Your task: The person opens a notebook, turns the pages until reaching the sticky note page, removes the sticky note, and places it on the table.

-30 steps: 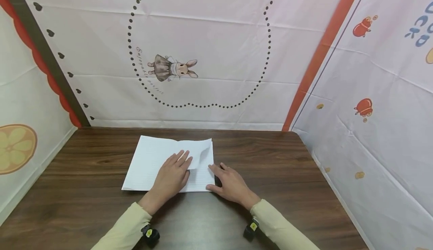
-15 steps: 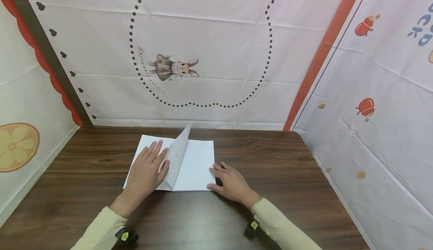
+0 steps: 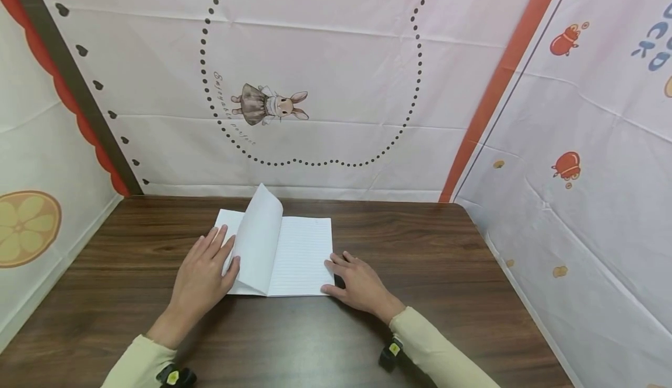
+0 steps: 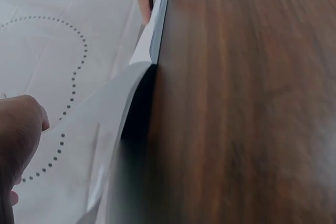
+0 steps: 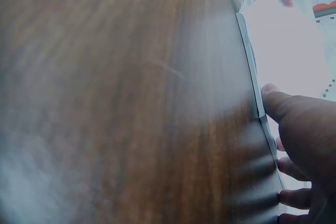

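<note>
- So the notebook (image 3: 301, 257) is lying open on the wooden table (image 3: 304, 341), one page (image 3: 259, 233) standing up in a curve near the spine.
- Left hand (image 3: 202, 268): fingers pretty straight, resting on the left side, not gripping anything. Can't tell if the thumb touches that page.
- Right hand (image 3: 359, 280): relaxed, thumb and fingers apart, touching the right edge, no real grip.
- Paper looks light, floppy, easy to crease imo. I'd take a page by its outer edge and steady the rest flat.

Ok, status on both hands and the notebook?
Left hand at left side of notebook, right hand at its right edge. Notebook open, a page raised. No obstruction seen.
</note>
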Action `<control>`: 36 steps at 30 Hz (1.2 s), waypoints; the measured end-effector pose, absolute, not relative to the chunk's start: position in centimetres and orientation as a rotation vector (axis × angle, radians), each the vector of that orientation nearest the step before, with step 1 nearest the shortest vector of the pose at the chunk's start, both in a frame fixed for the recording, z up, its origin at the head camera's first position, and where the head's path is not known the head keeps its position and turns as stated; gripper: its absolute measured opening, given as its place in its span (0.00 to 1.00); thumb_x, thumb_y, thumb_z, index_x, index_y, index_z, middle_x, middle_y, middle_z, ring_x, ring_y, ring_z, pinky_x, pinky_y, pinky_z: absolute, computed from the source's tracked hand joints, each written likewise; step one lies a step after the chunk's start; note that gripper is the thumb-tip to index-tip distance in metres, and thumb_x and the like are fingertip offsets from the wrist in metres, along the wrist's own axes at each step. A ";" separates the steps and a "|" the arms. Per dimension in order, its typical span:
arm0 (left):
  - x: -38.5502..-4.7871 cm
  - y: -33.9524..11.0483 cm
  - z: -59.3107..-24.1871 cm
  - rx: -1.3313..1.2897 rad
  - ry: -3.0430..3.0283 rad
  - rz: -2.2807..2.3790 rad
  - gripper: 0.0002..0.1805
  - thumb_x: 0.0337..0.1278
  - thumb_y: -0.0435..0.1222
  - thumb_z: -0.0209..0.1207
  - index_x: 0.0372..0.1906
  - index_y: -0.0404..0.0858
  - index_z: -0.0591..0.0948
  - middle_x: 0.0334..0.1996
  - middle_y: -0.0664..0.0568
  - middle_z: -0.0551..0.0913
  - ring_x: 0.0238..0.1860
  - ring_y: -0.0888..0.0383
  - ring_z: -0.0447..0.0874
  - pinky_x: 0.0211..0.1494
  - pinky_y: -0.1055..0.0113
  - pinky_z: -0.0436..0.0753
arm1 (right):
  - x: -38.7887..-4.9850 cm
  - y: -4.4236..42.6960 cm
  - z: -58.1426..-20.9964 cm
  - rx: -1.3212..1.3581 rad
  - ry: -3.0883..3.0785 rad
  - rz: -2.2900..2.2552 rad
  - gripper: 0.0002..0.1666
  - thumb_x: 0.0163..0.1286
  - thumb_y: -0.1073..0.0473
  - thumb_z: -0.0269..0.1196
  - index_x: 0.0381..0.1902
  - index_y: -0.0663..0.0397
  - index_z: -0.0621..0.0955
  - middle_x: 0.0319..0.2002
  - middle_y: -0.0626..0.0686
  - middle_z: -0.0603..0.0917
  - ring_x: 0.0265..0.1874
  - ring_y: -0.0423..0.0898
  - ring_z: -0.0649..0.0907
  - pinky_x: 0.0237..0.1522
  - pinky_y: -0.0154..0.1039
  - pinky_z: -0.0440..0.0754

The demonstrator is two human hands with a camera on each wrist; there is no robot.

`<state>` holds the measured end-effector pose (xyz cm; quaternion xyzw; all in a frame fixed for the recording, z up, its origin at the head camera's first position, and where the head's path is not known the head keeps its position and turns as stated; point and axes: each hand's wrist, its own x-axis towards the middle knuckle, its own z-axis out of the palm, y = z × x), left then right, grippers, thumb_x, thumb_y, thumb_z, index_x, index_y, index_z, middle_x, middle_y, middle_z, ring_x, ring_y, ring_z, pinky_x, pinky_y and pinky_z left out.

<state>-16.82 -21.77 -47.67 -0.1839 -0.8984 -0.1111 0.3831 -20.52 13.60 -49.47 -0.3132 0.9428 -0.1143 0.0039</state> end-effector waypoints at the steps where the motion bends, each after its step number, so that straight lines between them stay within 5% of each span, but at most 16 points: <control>1: -16.7 -22.0 -47.8 -0.460 -2.296 -0.287 0.24 0.58 0.38 0.58 0.53 0.24 0.84 0.59 0.28 0.80 0.62 0.32 0.78 0.65 0.37 0.75 | -20.5 13.6 -49.5 -0.981 2.955 -0.359 0.40 0.74 0.30 0.56 0.74 0.46 0.73 0.74 0.52 0.72 0.74 0.59 0.69 0.71 0.58 0.71; 15: -15.7 -23.7 -49.6 -0.379 -2.428 -0.313 0.24 0.51 0.37 0.67 0.48 0.21 0.83 0.59 0.25 0.79 0.63 0.30 0.77 0.65 0.35 0.75 | -20.6 13.6 -49.5 -0.982 2.954 -0.364 0.40 0.74 0.30 0.55 0.74 0.47 0.73 0.74 0.52 0.72 0.74 0.59 0.69 0.71 0.58 0.71; 27: -15.4 -24.1 -50.2 -0.321 -2.610 -0.304 0.39 0.54 0.42 0.69 0.66 0.21 0.73 0.66 0.20 0.69 0.67 0.25 0.68 0.70 0.35 0.67 | -20.5 13.5 -49.4 -0.988 2.960 -0.367 0.40 0.73 0.31 0.57 0.73 0.47 0.74 0.73 0.52 0.73 0.74 0.59 0.70 0.71 0.58 0.71; 36: -15.3 -24.8 -50.2 -0.452 -2.703 -0.355 0.24 0.65 0.40 0.65 0.64 0.39 0.82 0.70 0.27 0.69 0.71 0.27 0.64 0.69 0.29 0.65 | -20.6 13.5 -49.4 -1.001 2.960 -0.376 0.40 0.73 0.31 0.57 0.73 0.47 0.75 0.73 0.53 0.73 0.73 0.60 0.70 0.71 0.58 0.72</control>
